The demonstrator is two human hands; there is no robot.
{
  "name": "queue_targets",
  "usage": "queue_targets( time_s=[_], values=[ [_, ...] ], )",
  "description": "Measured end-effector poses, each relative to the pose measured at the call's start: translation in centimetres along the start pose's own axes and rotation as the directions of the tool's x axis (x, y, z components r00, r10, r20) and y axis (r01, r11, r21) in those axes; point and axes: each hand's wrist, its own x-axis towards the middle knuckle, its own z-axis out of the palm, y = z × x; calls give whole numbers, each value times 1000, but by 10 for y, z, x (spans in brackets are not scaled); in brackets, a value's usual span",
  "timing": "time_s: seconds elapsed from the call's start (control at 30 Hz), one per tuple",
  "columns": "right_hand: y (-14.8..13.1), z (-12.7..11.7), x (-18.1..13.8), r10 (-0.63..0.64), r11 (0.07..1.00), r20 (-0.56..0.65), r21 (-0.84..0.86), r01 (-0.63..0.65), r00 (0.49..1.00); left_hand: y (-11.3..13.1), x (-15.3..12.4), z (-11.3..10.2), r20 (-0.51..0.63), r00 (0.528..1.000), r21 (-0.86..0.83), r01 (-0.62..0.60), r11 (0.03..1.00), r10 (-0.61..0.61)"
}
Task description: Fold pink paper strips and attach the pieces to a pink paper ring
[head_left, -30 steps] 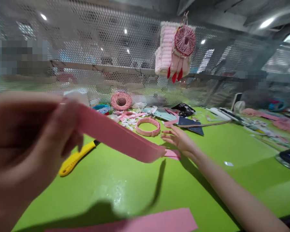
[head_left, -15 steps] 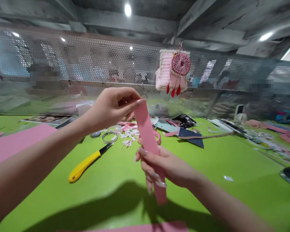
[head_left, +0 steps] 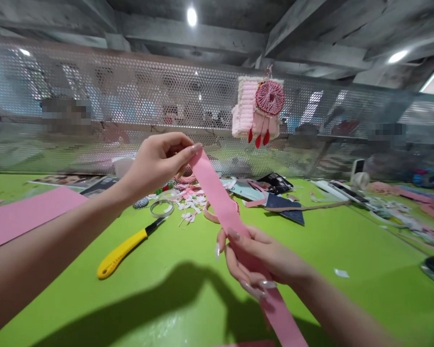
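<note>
A long pink strip [head_left: 217,195], paper or thin foam, slants across the middle of the head view, raised over the green table. My left hand [head_left: 162,156] pinches its upper end between thumb and fingers. Lower down, my right hand [head_left: 253,258] is wrapped round the strip, thumb on top and fingers beneath. From there the lower end runs on to the bottom edge of the picture. A yellow-handled craft knife [head_left: 125,250] lies to the left of my right hand, its dark end towards a clear tape ring [head_left: 161,208].
White and pink scraps [head_left: 191,200] lie behind the strip. A pink sheet [head_left: 32,212] is at the left. Dark blue fabric [head_left: 285,207] and a tape roll [head_left: 360,181] lie right of centre. A perforated metal screen [head_left: 188,115] stands behind, with a pink woven hanging [head_left: 269,99] on it.
My left hand has moved left with the strip's upper end. My right hand has shifted right and slightly down. The strip now slants more, and a longer part shows below my right hand.
</note>
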Motion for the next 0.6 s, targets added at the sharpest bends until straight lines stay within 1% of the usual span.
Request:
queue_targets(
  time_s=[0.07,0.2,0.3,0.37,0.47,0.53,0.6],
  values=[
    [-2,0,-2,-22,1000,-14,-11,21,1000,-4,-1,0,-17,1000,22,-6,1000,6],
    [-2,-4,-4,9,1000,-13,-24,-9,1000,-6,-8,4,-78,991,99,-97,990,105],
    [8,-12,-4,22,1000,-1,-19,-22,1000,-12,-12,6,-149,965,196,-187,963,218],
    [17,-18,-8,57,998,-20,-14,-58,998,-22,-11,5,-209,940,267,-211,940,270],
    [31,-25,-19,152,988,-89,-8,-154,984,-41,-12,-4,-282,927,287,-165,944,247],
    [36,-29,-29,202,977,-176,-27,-210,963,-51,-19,-9,-285,937,262,-129,956,205],
    [36,-32,-39,233,964,-273,-62,-258,934,-56,-34,-11,-275,950,200,-91,976,145]
  ],
)
